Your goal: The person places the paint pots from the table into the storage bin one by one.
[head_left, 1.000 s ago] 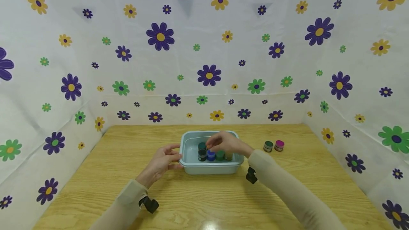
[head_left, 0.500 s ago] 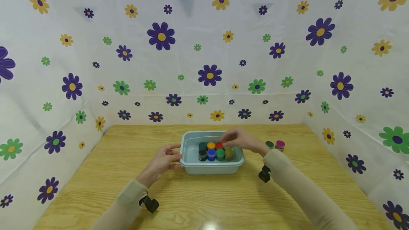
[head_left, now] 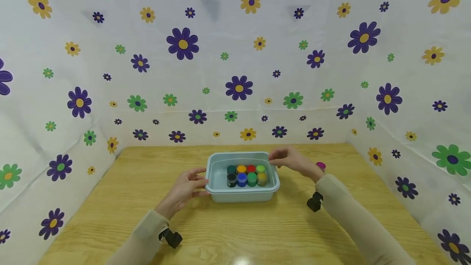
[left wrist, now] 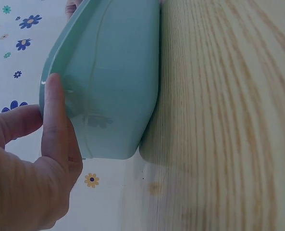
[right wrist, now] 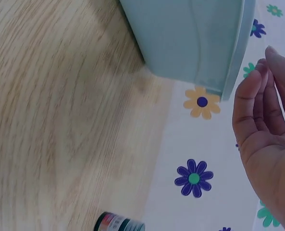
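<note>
Resting at the centre of the head view on a light wooden table point(head_left: 110, 212), a pale blue-green plastic tub point(head_left: 243, 195) holds eight small paint pots point(head_left: 245, 175) in two rows of four. Back row, left to right: dark teal, orange, red, light green lids. Front row: black, blue, green, olive-yellow.

Left hand point(head_left: 184, 187): at the tub's left end, fingers nearly straight, fingertips against the rim; the left wrist view shows the thumb point(left wrist: 53, 120) laid flat on the tub's outer wall point(left wrist: 113, 72), nothing gripped.

Right hand point(head_left: 292, 160): just beside the tub's right rear corner, above the table, fingers point(right wrist: 257, 96) loosely extended and together, holding nothing; a small gap to the rim shows in the right wrist view.

One magenta-lidded pot point(head_left: 321, 165) stands on the table right of the tub, partly hidden behind the right wrist. A dark pot point(right wrist: 119, 223) at the lower edge of the right wrist view may be another; colour cannot be told.

Backdrop: white sheet with purple, green and yellow flowers point(head_left: 182, 43) on three sides.
</note>
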Motion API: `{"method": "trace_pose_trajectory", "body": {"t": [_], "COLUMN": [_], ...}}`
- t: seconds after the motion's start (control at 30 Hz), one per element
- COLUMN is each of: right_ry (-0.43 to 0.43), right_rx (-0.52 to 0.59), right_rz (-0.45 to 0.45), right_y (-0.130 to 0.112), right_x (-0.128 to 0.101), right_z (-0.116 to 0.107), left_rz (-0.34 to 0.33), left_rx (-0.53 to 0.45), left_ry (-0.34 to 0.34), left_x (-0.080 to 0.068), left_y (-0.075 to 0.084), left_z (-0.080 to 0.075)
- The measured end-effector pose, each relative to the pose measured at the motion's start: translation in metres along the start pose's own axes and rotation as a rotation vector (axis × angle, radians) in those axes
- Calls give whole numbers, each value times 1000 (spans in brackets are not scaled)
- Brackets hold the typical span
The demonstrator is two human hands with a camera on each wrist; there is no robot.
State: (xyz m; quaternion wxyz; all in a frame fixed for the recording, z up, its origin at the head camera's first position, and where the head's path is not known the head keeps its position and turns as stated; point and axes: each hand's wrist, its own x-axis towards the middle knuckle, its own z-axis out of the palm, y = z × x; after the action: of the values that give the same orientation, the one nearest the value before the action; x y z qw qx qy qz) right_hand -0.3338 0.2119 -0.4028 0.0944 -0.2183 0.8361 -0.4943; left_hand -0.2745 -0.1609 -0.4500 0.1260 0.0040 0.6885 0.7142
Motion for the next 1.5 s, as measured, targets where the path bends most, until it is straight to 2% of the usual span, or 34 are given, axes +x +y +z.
{"method": "trace_pose_trajectory", "body": {"t": [0.2,0.5,0.73,1.0,1.5], "right_ry": [68,76,143,195,160], "right_rx": [30,6,18,-52,-188], "right_rz": [31,66,115,160,142], "right_y": [14,33,42,51,65], "right_x": [-10,-25,-35,-48,-57], "right_z": [-14,-35,-45,-55,-70], "left_rz": [4,1,2,-1,1], "left_rx": [1,-11,-11,-27,-14], "left_ry": [0,14,12,15,-2], "left_x": [-2,-3,-4,-1,-2], "left_y": [0,-1,-2,-1,0], "left_z": [1,2,1,2,3]}}
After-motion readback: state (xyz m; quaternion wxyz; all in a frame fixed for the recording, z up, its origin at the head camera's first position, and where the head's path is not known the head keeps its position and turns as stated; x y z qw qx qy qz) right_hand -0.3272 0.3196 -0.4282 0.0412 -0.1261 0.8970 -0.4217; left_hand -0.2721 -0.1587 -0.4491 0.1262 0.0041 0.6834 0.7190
